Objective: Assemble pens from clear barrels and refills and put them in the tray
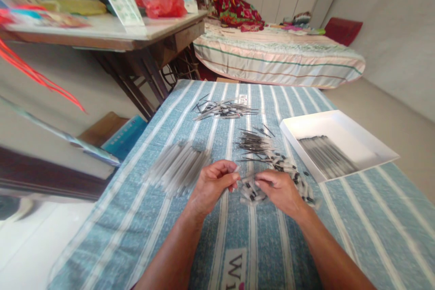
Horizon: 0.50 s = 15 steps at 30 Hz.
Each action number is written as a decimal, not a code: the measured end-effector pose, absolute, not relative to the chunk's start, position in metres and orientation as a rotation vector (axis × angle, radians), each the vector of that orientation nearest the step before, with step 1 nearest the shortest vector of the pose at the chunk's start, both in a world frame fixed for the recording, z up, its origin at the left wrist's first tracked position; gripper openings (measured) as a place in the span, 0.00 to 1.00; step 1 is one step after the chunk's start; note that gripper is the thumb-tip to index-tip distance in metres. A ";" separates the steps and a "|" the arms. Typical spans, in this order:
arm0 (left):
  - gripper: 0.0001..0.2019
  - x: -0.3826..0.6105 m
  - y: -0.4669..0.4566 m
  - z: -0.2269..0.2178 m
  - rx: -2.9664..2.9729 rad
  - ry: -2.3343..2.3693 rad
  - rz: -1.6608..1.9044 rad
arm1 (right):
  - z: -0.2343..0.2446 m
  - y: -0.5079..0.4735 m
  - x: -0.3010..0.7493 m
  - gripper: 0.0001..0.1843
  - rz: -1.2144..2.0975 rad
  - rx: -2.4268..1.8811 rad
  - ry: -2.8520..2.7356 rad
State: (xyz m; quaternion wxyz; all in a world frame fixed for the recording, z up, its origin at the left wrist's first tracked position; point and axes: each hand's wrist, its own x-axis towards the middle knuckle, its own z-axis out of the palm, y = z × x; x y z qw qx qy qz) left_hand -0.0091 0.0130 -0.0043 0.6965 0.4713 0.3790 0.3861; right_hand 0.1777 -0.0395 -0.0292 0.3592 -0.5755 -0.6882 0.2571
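Note:
Over the middle of the table, my left hand (219, 179) is closed in a pinch on a small whitish piece (237, 169). Close by on the right, my right hand (277, 188) pinches a thin grey stick (250, 176) that points toward the left hand; its exact kind is blurred. Below and beside the right hand lie short clear pieces with black parts (253, 191), resembling pen caps, partly covered by the fingers. A bundle of frosted grey tubes (181, 167), like pen barrels, rests left of my left hand. Thin dark rods (254, 141), like pen refills, are heaped beyond my hands.
An open white box (367, 147) on the right holds a row of grey pen-like sticks (328, 156). A mixed heap of thin parts (224, 108) lies at the far side of the blue striped cloth (163, 240). A desk (163, 36) stands left, a bed (282, 59) behind.

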 end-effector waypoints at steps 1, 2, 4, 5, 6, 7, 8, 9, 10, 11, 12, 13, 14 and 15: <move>0.10 -0.009 0.013 -0.005 1.047 0.837 0.866 | -0.031 -0.041 0.176 0.09 0.563 -1.480 -1.864; 0.10 -0.009 0.013 -0.005 1.049 0.826 0.862 | -0.032 -0.042 0.173 0.09 0.463 -1.478 -1.945; 0.09 -0.009 0.013 -0.006 1.065 0.806 0.840 | -0.034 -0.043 0.166 0.11 0.286 -1.505 -2.077; 0.09 -0.009 0.013 -0.007 1.074 0.801 0.827 | -0.034 -0.043 0.162 0.11 0.218 -1.537 -2.131; 0.09 -0.010 0.014 -0.007 1.084 0.800 0.814 | -0.034 -0.043 0.159 0.12 0.165 -1.581 -2.176; 0.09 -0.010 0.014 -0.007 1.092 0.802 0.803 | -0.033 -0.042 0.156 0.12 0.124 -1.631 -2.213; 0.09 -0.010 0.014 -0.007 1.101 0.804 0.792 | -0.032 -0.041 0.153 0.11 0.095 -1.680 -2.245; 0.09 -0.010 0.014 -0.007 1.107 0.806 0.784 | -0.030 -0.040 0.152 0.10 0.076 -1.720 -2.272; 0.09 -0.011 0.014 -0.006 1.114 0.809 0.777 | -0.028 -0.039 0.150 0.09 0.066 -1.752 -2.296; 0.09 -0.011 0.013 -0.006 1.119 0.812 0.771 | -0.026 -0.038 0.149 0.09 0.059 -1.775 -2.313; 0.09 -0.011 0.013 -0.006 1.123 0.816 0.767 | -0.025 -0.038 0.148 0.08 0.054 -1.791 -2.326; 0.09 -0.011 0.013 -0.007 1.125 0.820 0.764 | -0.023 -0.037 0.147 0.07 0.050 -1.802 -2.332; 0.09 -0.011 0.013 -0.007 1.127 0.821 0.759 | -0.023 -0.037 0.147 0.07 0.048 -1.810 -2.334; 0.08 -0.011 0.013 -0.007 1.130 0.820 0.754 | -0.023 -0.036 0.146 0.07 0.048 -1.815 -2.331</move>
